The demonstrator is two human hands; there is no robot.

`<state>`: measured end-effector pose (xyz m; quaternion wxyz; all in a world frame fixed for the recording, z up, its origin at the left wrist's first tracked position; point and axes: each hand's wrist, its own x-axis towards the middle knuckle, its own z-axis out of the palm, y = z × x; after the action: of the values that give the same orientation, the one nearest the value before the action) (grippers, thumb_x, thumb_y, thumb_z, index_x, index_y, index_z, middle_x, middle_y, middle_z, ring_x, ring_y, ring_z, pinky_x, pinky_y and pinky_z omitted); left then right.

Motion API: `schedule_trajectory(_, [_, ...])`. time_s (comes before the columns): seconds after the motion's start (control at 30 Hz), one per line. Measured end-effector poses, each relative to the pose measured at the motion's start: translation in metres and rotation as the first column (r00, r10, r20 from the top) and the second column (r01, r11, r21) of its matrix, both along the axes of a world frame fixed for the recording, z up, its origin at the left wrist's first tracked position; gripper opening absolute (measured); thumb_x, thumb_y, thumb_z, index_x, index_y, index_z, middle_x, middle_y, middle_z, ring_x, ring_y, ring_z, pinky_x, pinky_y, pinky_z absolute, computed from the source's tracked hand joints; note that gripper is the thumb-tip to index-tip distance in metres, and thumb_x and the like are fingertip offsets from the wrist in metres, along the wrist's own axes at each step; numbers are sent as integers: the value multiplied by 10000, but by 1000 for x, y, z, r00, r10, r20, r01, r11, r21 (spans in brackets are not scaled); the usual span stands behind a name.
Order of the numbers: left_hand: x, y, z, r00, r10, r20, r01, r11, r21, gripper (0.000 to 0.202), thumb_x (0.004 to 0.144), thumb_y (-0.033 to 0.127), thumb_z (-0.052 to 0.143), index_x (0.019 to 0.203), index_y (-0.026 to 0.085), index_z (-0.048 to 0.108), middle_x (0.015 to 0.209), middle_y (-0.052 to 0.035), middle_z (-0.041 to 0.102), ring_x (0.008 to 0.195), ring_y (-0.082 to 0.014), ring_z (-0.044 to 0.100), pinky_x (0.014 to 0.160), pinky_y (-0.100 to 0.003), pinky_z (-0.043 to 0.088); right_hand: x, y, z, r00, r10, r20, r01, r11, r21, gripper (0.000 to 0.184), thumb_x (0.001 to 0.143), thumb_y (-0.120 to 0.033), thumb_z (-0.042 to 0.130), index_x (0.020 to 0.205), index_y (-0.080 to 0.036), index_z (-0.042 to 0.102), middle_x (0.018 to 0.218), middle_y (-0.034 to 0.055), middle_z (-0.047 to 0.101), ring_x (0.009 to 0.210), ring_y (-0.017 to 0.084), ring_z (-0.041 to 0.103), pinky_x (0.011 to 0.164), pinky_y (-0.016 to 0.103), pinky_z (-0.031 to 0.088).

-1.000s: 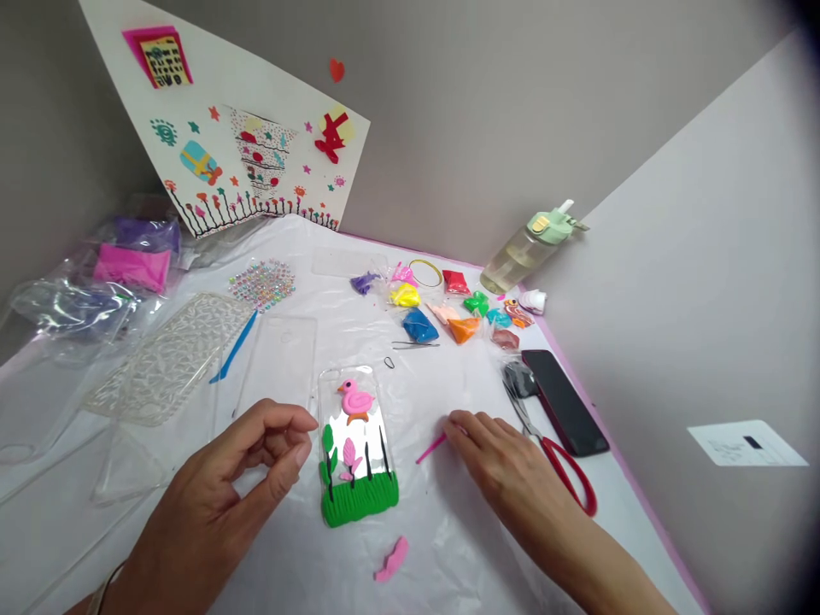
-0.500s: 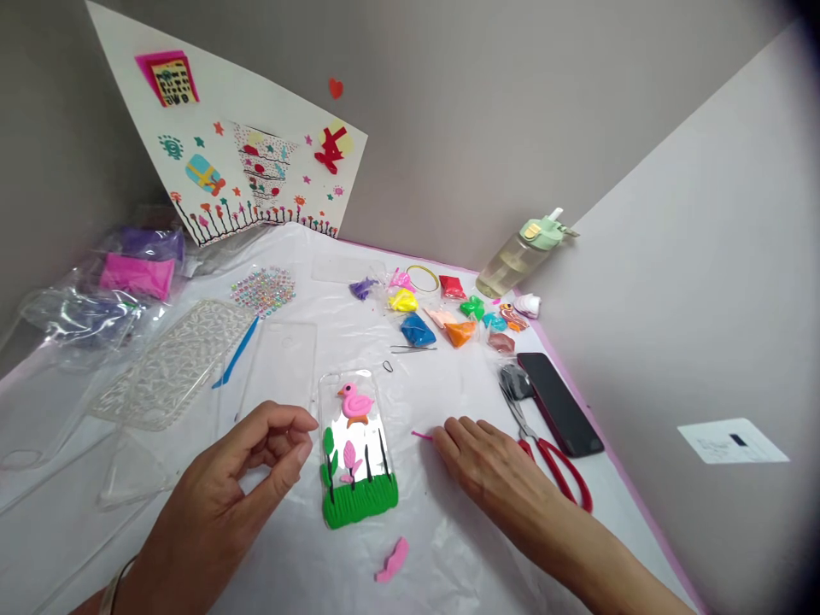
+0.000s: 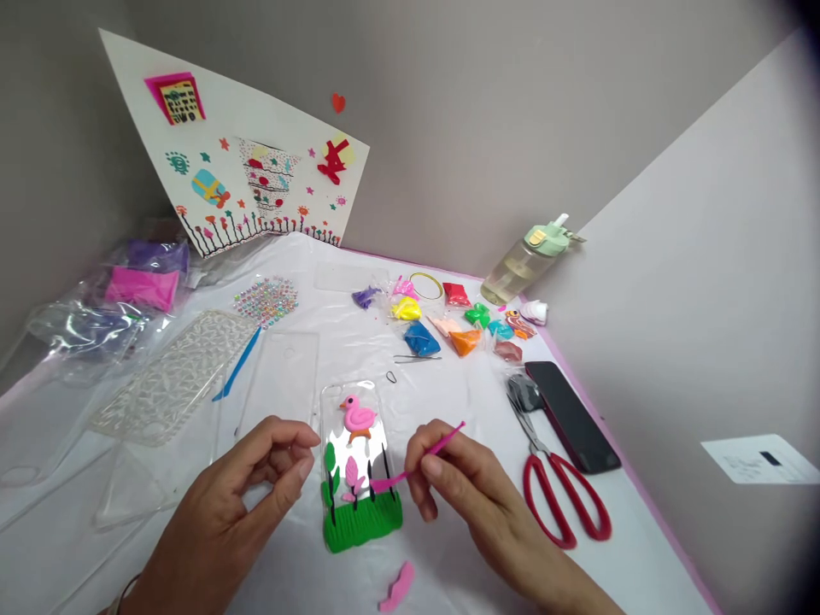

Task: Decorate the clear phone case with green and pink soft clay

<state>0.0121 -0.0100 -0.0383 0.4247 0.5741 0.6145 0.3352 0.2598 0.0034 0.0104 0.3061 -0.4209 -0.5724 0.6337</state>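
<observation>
A clear phone case [image 3: 359,465] lies on the white table cover, decorated with a pink clay bird, green leaves, black stems and a green clay grass strip. My left hand [image 3: 247,495] rests at the case's left edge, fingers curled with thumb and forefinger near each other; nothing shows between them. My right hand [image 3: 461,500] pinches a thin pink sculpting tool [image 3: 416,461], its flat tip over the case beside the pink clay flower. A loose pink clay piece [image 3: 397,587] lies below the case.
Red-handled scissors [image 3: 564,500] and a dark phone [image 3: 570,416] lie to the right. Several coloured clay packets [image 3: 448,320] and a water bottle [image 3: 525,260] sit behind. Other clear cases [image 3: 170,376], a blue tool [image 3: 238,365], gem stickers [image 3: 266,299] and bags lie to the left.
My right hand picked the pink tool up off the table and brought it left to the case. My left hand stayed beside the case.
</observation>
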Motion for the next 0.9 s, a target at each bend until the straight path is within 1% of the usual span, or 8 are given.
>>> schedule_trajectory(0.07, [-1,-1,-2,1000,5,2,-5,1000,-12,287,907,567,551,1003,306,623,869,13,698,786,-182,701,700,-230,577,-1,0,-4,999,9,37,-10,999,31,269,1067,-384,424,952,-200,584,840,1,533,770,122,494,739,258,429])
schedule_trajectory(0.17, [-1,-1,-4,1000,9,8,-9,1000,-19,285,888,558,583,1010,306,637,879,9,698,787,-192,699,694,-235,584,-1,0,-8,996,6,91,-11,998,57,239,1075,-372,402,1005,-212,567,883,3,532,798,127,484,748,256,421])
schedule_trajectory(0.33, [-1,-2,-7,998,52,-21,-52,999,-12,280,874,558,599,1004,315,643,889,22,689,791,-180,693,714,-217,581,2,2,-15,993,-76,88,67,993,100,189,1042,-352,496,955,-210,584,852,-9,550,754,119,481,686,238,407])
schedule_trajectory(0.4, [-2,-3,-10,999,27,-33,-28,999,-19,277,883,567,586,1015,327,632,883,37,684,781,-165,690,729,-202,574,3,3,-16,992,-73,99,63,993,102,203,1035,-364,509,944,-206,599,847,-8,554,761,119,485,691,238,408])
schedule_trajectory(0.47, [-3,-3,-13,999,-5,-40,4,1000,-30,274,897,571,566,1031,337,617,874,49,677,768,-152,687,735,-190,567,3,3,-18,992,-70,108,58,992,112,233,1043,-382,486,945,-205,600,843,-7,553,759,119,491,698,239,413])
schedule_trajectory(0.53, [-4,-3,-15,999,-16,-38,15,999,-40,270,912,568,545,1049,342,603,897,51,675,796,-151,688,741,-185,562,2,2,-20,991,-67,116,52,991,125,255,1053,-386,458,942,-204,597,837,-7,554,750,118,494,698,240,415])
schedule_trajectory(0.7, [-4,-4,-13,998,-35,-53,33,998,-45,259,924,563,532,1055,348,591,905,54,666,804,-145,683,735,-180,556,-4,2,-25,990,-60,130,42,990,136,258,1059,-359,446,918,-199,591,811,-11,548,733,113,494,683,238,408])
schedule_trajectory(0.9, [-3,-3,-12,997,-43,-57,43,999,-15,246,932,546,525,1048,341,597,909,49,673,781,-138,685,715,-173,560,-9,2,-30,987,-41,153,17,988,154,261,1059,-348,433,921,-195,594,810,-7,544,732,123,482,673,247,402])
